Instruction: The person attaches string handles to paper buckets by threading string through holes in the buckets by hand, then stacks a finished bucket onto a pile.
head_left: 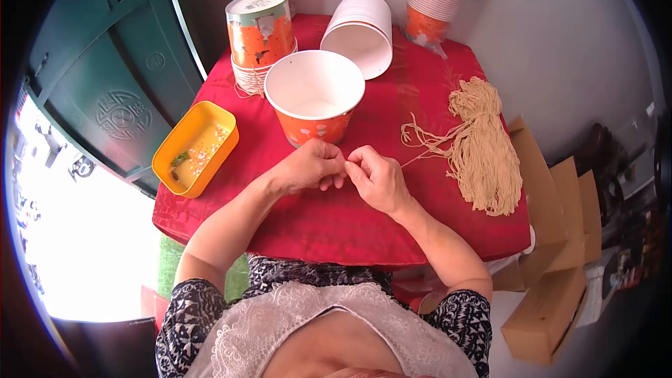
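An orange paper bucket (318, 126) with a white inside stands upright on the red table, just beyond my hands. My left hand (314, 165) is closed in a pinch close to its base. My right hand (377, 178) pinches beside it, the fingertips of both nearly touching. A thin beige cord (418, 158) runs out from my right hand toward the right. There lies a large bundle of beige cords (483, 150), with loose ends trailing toward me. What my left fingertips hold is too small to make out.
A yellow tray (227, 143) with small bits sits at the left of the red table (329, 234). Stacked buckets (260, 38) stand at the back left, and white buckets (360, 31) lie on their side. Another stack (437, 0) leans at the wall. Cardboard boxes (542, 315) are at right.
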A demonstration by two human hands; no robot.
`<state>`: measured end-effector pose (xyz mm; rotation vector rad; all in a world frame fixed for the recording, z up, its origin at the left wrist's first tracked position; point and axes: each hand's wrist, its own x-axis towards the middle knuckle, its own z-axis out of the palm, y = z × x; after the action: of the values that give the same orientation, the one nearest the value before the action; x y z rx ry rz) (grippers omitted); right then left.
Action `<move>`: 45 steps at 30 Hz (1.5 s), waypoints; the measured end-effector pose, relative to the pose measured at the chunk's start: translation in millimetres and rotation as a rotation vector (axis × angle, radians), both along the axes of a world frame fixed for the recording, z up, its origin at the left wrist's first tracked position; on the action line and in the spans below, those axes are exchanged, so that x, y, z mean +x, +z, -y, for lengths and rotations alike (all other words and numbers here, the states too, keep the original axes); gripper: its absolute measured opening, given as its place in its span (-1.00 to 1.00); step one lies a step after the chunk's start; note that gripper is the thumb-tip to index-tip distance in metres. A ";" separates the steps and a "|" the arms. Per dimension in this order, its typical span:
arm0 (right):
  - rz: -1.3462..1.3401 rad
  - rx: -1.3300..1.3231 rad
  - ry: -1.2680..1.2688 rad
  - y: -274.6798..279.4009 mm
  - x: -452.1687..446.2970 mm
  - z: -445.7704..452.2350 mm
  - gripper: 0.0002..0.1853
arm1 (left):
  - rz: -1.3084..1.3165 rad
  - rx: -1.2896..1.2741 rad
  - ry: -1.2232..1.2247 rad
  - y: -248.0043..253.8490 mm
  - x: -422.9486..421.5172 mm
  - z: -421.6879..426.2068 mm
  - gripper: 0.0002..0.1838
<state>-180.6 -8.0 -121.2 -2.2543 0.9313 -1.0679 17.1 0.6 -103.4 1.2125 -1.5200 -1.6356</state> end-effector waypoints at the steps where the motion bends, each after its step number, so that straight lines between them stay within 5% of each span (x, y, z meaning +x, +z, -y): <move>1: -0.015 0.045 0.005 1.5 -1.8 -1.0 -0.89 | 0.003 -0.020 -0.002 1.4 1.1 -0.4 -0.78; 14: 0.350 0.204 0.027 -7.3 0.7 -1.2 -0.92 | 0.190 -0.267 0.150 25.6 -9.2 -21.6 -0.79; 23: 0.637 0.546 0.104 10.5 -1.1 -12.9 -0.86 | -0.062 -0.412 0.318 19.9 -23.9 -38.8 -0.86; 30: 0.669 0.716 0.192 16.0 -3.7 -18.2 -0.85 | 0.065 -0.515 0.330 24.3 -25.8 -41.1 -0.94; 38: 0.527 0.466 0.168 23.1 1.2 -23.6 -0.90 | 0.229 -0.593 0.313 35.2 -17.7 -41.3 -0.90; 45: 0.487 0.312 0.052 26.7 8.1 -16.7 -0.88 | 0.409 -0.985 0.472 29.3 -14.4 -34.4 -0.87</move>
<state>-172.5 8.7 -94.5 -1.6524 0.7619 -1.2693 2.7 35.0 -74.0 1.1902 -1.7486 -0.2281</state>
